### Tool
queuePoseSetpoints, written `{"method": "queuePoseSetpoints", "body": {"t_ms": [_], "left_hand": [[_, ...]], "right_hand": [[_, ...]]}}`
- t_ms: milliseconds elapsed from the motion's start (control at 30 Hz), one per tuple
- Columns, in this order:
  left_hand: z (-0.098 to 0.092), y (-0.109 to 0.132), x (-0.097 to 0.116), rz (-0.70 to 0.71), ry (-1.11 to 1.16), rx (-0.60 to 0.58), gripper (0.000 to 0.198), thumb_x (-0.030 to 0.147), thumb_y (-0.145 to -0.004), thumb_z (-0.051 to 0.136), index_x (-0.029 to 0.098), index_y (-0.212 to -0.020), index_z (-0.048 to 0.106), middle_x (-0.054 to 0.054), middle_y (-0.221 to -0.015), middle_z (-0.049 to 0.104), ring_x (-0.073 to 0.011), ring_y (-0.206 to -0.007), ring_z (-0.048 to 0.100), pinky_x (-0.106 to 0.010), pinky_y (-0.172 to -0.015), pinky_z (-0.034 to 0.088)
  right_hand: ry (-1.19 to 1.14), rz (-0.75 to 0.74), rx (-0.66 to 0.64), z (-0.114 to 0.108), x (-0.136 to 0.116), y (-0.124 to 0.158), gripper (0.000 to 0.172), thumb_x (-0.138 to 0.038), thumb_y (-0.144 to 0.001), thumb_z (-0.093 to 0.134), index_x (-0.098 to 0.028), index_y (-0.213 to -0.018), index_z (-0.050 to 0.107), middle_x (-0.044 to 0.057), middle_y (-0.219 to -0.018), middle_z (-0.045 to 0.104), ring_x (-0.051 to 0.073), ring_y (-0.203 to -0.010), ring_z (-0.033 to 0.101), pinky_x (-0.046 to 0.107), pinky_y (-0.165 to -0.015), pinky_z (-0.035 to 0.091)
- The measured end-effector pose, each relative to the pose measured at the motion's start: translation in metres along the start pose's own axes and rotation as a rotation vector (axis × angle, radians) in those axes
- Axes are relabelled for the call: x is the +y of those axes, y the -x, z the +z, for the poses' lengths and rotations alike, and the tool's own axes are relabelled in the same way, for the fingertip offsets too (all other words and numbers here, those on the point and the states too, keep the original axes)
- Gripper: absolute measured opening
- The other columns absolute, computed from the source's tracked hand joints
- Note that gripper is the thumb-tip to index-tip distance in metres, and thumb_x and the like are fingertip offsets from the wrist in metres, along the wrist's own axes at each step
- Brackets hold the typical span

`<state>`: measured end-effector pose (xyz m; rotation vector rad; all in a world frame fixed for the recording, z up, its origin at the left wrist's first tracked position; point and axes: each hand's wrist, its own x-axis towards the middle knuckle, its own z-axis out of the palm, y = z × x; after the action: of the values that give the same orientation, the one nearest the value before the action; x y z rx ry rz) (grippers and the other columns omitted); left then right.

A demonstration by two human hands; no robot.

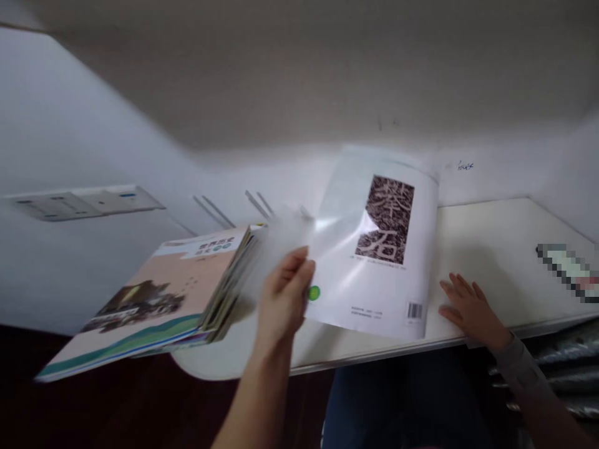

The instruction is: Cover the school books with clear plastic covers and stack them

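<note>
My left hand (285, 293) grips the left edge of a glossy white book (374, 249) whose raised back cover shows a dark brown panel with large characters and a barcode. The cover tilts up over the white table (496, 249). My right hand (470, 305) lies flat on the table beside the book's right edge, fingers spread, holding nothing. A stack of textbooks (173, 293) with a pink and teal cover on top lies to the left, overhanging the table's front edge.
A wall socket plate (79, 201) is on the left wall. A blurred-out object (568, 271) lies at the table's right end. My dark trouser legs (384, 399) show below the table edge.
</note>
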<state>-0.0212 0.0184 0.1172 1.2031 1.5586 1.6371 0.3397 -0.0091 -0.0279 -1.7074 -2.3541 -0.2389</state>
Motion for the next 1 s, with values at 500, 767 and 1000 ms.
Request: {"method": "queuePoseSetpoints", "body": {"t_ms": [500,767,1000], "left_hand": [[0.000,0.015,-0.103,-0.148,-0.441,-0.281,0.037,0.037,-0.079,0.049,0.015,-0.106,0.063,-0.007,-0.095,0.068,-0.0212,-0.089,0.062,-0.030,-0.077,0.048],[0.008,0.048,-0.099,0.197,-1.268,-0.261,0.039,0.034,-0.089,0.039,0.013,-0.116,0.059,-0.018,-0.127,0.053,-0.0318,-0.113,0.051,-0.043,-0.088,0.046],[0.013,0.060,-0.101,0.231,-1.317,-0.279,0.042,0.036,-0.090,0.040,0.010,-0.118,0.058,-0.018,-0.133,0.050,-0.0320,-0.119,0.047,-0.044,-0.091,0.045]], "right_hand": [[-0.015,0.000,-0.020,0.008,0.022,0.016,0.054,-0.049,-0.092,0.033,-0.021,-0.137,0.041,0.014,-0.144,0.039,0.029,-0.132,0.033,0.052,-0.101,0.029],[-0.062,-0.102,0.035,-0.016,-0.041,0.001,0.050,-0.038,-0.093,0.035,-0.018,-0.139,0.038,0.013,-0.145,0.036,0.028,-0.135,0.029,0.049,-0.107,0.021],[-0.071,-0.146,-0.066,-0.013,-0.079,-0.019,0.067,-0.058,-0.084,0.046,-0.015,-0.136,0.043,0.020,-0.140,0.042,0.038,-0.128,0.035,0.054,-0.099,0.030]]}}
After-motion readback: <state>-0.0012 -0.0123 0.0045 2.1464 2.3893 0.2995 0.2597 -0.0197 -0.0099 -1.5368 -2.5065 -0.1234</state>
